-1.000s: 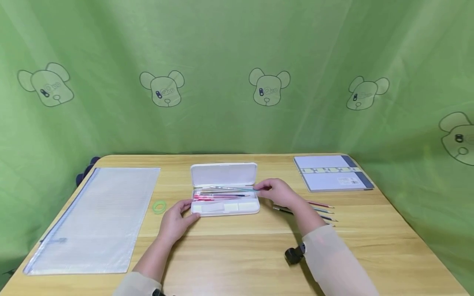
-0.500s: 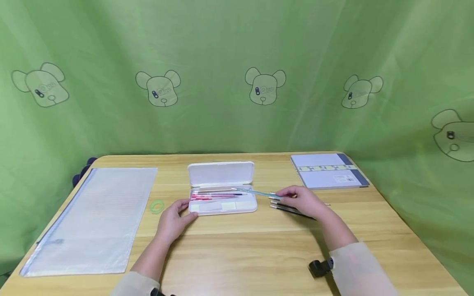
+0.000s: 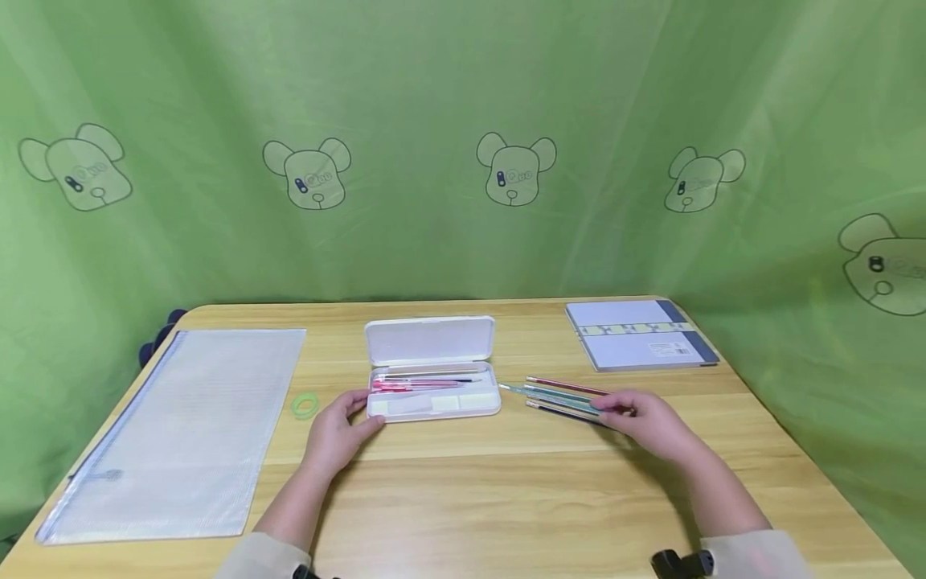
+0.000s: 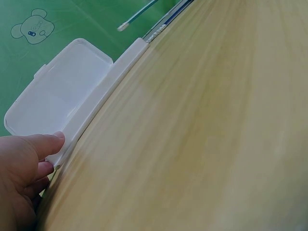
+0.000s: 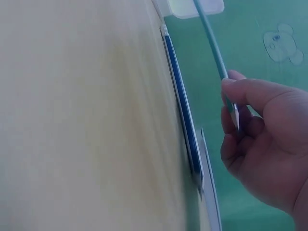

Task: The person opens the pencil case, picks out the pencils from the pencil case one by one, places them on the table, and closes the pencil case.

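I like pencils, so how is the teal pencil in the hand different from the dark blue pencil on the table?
The thin teal pencil is pinched in the right hand; the thin dark blue pencil lies loose on the wooden table. The teal one is raised off the wood; the dark blue one lies flat. Both point toward the open white pencil case.

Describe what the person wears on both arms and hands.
Both hands are bare: no gloves, rings or watch show on the left hand or the right hand. Each forearm ends in a loose, pale beige sleeve, thin and slightly sheer. A small black camera mount sits at the right sleeve's cuff; a bit of black also shows at the left cuff.
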{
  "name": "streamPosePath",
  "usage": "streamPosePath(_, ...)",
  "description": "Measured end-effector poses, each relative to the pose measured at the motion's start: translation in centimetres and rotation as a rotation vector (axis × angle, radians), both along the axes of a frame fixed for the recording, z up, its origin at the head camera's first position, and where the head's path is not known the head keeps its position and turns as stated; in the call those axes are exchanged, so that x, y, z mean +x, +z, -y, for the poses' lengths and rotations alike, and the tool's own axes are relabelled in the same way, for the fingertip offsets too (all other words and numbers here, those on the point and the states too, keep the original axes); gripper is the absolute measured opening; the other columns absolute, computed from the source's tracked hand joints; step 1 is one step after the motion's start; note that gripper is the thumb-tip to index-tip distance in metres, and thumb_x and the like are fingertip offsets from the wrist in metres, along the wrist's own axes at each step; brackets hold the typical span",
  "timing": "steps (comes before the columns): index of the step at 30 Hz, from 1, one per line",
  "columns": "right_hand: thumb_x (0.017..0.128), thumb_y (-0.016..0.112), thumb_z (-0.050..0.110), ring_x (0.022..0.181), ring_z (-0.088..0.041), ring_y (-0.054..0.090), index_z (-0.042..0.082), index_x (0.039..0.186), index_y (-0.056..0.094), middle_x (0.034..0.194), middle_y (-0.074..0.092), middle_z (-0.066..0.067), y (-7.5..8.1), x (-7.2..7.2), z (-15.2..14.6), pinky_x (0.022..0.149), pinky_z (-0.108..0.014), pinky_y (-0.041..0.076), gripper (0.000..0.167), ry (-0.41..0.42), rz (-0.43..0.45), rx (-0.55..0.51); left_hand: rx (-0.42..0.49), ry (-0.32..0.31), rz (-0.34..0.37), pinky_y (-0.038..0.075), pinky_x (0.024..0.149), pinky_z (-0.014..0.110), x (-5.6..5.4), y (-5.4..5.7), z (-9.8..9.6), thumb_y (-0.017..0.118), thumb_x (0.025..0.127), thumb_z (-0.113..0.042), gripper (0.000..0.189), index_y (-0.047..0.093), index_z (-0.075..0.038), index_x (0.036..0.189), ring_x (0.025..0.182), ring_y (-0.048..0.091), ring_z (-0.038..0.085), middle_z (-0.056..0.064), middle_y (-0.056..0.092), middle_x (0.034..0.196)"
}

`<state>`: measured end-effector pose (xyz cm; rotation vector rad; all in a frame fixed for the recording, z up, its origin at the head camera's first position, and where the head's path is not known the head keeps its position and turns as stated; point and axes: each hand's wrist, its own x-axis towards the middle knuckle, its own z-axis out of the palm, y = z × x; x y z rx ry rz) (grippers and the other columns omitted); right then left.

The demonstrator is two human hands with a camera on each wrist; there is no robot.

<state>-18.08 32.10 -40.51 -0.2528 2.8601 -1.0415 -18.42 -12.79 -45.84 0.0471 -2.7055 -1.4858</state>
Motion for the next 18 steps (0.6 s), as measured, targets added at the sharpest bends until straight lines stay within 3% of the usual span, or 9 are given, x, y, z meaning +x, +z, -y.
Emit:
streamPosePath(4,0.092,0.066,0.016,0.072,-0.009,0.048,0.004,0.115,0.07,0.09,0.063,-0.005,-0.3,1.0,-1.2,0.06,-0.023,0.045,0.027,-0.018,0.024,0.002,-0.003,0.0,-0.003,0.035,0.115,0.052,0.0,0.0,0.0,0.075,0.086,-0.02,0.05,0.059,-0.002,0.129,0.131,0.052,0.035,0.017,0.066,0.128)
streamPosePath(11,0.091,0.067,0.018,0.075,-0.007,0.049,0.003,0.116,0.069,0.097,0.066,-0.006,-0.7,2.3,-2.6,0.063,-0.022,0.046,0.029,-0.042,0.033,0.012,0.002,0.004,0.001,0.035,0.115,0.052,0.0,0.0,0.0,0.075,0.086,-0.02,0.05,0.058,-0.001,0.129,0.131,0.053,0.036,0.018,0.066,0.127)
streamPosePath(18,0.09,0.069,0.019,0.077,-0.006,0.051,0.006,0.114,0.07,0.1,0.068,-0.006,-1.4,2.8,-3.3,0.065,-0.021,0.046,0.028,-0.046,0.039,0.038,-0.001,0.013,-0.007,0.036,0.114,0.053,0.1,0.0,0.0,0.075,0.085,-0.021,0.051,0.059,-0.001,0.129,0.13,0.054,0.036,0.018,0.066,0.127)
